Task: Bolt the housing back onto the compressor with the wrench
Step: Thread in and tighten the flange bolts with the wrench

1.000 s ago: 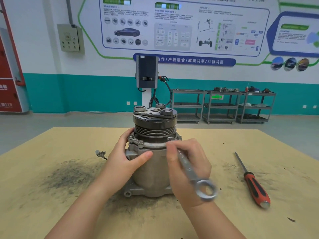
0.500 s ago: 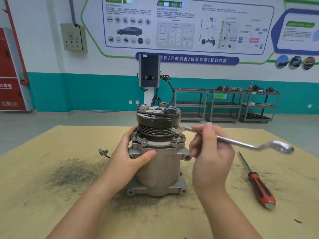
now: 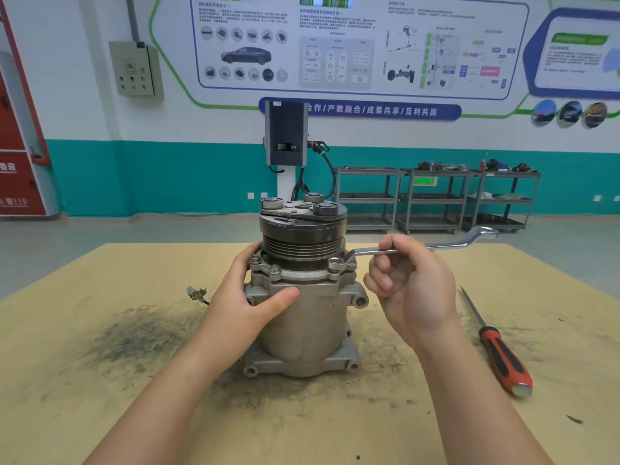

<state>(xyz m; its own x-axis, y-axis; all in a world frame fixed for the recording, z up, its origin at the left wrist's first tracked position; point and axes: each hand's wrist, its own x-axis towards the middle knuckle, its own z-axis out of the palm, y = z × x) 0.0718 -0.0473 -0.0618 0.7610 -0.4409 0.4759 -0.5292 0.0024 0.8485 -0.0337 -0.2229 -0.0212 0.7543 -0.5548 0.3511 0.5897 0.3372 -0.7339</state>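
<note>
The grey compressor [image 3: 303, 330] stands upright on the wooden table [image 3: 100, 380], a dark grooved pulley [image 3: 302, 239] on top. Its flanged housing [image 3: 295, 278] carries several bolts around the rim. My left hand [image 3: 245, 297] grips the left side of the body, thumb across the front. My right hand [image 3: 407, 283] pinches the shaft of a silver ring wrench [image 3: 446, 245]. One ring end sits over the bolt [image 3: 337, 263] at the housing's right front. The handle points right, roughly level.
A red-handled screwdriver [image 3: 500, 354] lies on the table to the right. A small connector with a wire [image 3: 196, 293] lies left of the compressor. Dark grime spreads over the table at front left. Metal carts [image 3: 436, 199] and a charging post [image 3: 285, 135] stand behind.
The wrench swung from pointing toward me, round to the right. Its ring end has come down onto the right front bolt. My left hand stayed on the compressor.
</note>
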